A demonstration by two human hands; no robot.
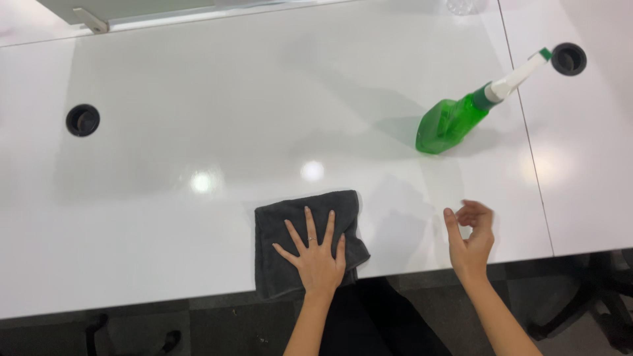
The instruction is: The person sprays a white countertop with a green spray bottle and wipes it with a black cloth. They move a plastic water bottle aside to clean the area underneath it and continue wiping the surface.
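The left hand [318,256] lies palm down with its fingers [310,224] spread wide and pressed flat on a dark grey cloth [277,224]. The open, flat palm covers much of the cloth's near right part, a pose that seems suited to pinning the fabric to the surface. A thin ring shows on one finger. The cloth is folded into a rough square and sits at the near edge of a glossy white table [198,99], slightly overhanging it.

The right hand [471,240] hovers to the right of the cloth, above the table's near edge, holding nothing. Its fingers [476,214] are loosely curled inward, thumb apart, not touching any object.

Farther away and to the right, well apart from both hands, a green spray bottle [452,122] stands on the table, its white nozzle pointing to the far right; from above it appears tilted.

Counted: one cloth, one spray bottle, two hands. Two round black cable holes are set in the tabletops, one at far left [82,120] and one at far right [568,59] on the neighbouring table [587,165]. Dark chair bases show on the floor below.
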